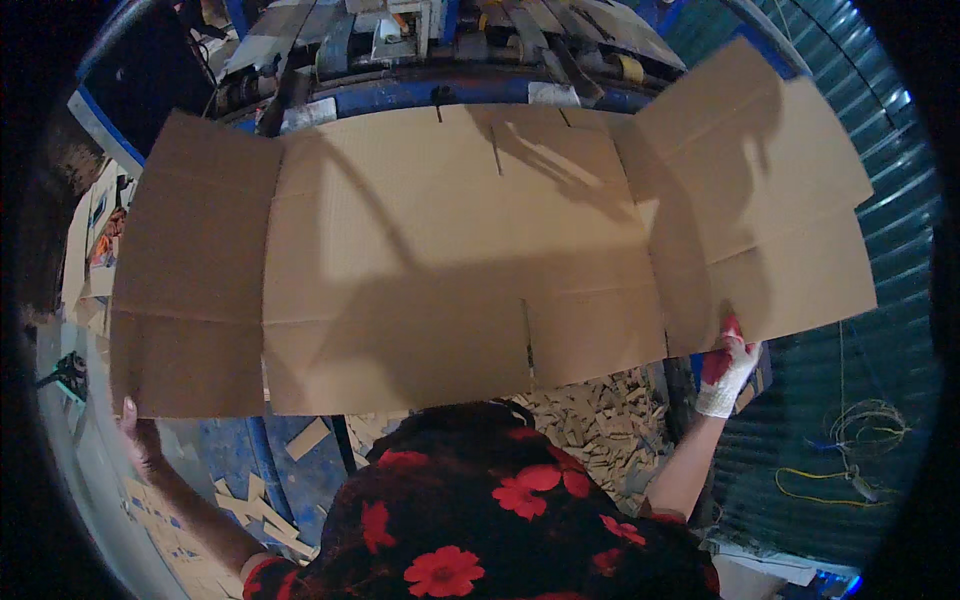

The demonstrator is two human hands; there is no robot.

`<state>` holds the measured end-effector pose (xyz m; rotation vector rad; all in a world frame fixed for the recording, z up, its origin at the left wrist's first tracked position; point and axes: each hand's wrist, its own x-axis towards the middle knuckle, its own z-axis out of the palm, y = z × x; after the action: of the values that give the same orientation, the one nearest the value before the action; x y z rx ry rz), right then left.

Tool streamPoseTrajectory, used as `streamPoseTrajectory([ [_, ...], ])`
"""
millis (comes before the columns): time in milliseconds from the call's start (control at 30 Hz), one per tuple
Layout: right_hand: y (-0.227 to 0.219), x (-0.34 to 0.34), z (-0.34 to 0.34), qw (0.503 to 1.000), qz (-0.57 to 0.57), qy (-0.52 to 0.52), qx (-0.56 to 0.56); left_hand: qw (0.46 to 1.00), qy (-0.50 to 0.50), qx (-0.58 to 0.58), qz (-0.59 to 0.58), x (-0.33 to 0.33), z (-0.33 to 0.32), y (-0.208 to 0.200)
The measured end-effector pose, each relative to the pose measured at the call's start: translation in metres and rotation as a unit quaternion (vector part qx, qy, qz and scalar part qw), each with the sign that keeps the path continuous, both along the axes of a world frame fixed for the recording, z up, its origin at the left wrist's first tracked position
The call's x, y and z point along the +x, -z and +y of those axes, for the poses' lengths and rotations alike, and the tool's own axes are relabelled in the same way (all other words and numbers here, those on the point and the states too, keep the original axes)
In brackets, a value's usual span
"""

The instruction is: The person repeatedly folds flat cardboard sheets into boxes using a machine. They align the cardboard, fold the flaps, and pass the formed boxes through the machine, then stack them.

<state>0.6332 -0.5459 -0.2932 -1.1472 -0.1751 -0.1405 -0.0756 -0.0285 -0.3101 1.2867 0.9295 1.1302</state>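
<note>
A large flat sheet of brown cardboard, creased and slotted like an unfolded box, spreads across the view in front of me. Its left and right panels bend at the fold lines, and the right one tilts upward. My left hand, bare, grips the lower left corner with the thumb on top. At the lower right edge my right hand, in a white and red glove, pinches the sheet with its thumb over the face. The fingers of both hands are mostly hidden beneath the cardboard.
Beyond the sheet stands a machine with a blue bar, rollers and belts. Cardboard scraps lie heaped below, with more strips at lower left. A green corrugated wall with hanging wire rises on the right.
</note>
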Motion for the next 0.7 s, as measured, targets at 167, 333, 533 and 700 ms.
streamPoseTrajectory([
  [167, -0.003, -0.045, 0.034, 0.908, -0.090, -0.076, -0.401, 0.975, -0.087, -0.042, 0.200, 0.117, -0.060, 0.043],
  [333, 0.041, -0.065, 0.089, 0.560, -0.562, -0.079, -0.604, 0.805, 0.233, 0.354, 0.415, 0.239, -0.123, 0.021],
  [533, 0.074, -0.043, 0.089, 0.409, -0.626, -0.057, -0.662, 0.621, 0.268, 0.493, 0.547, 0.278, -0.144, 0.013],
  [700, 0.073, -0.044, 0.087, 0.448, -0.624, -0.080, -0.635, 0.608, 0.279, 0.508, 0.543, 0.275, -0.141, 0.018],
])
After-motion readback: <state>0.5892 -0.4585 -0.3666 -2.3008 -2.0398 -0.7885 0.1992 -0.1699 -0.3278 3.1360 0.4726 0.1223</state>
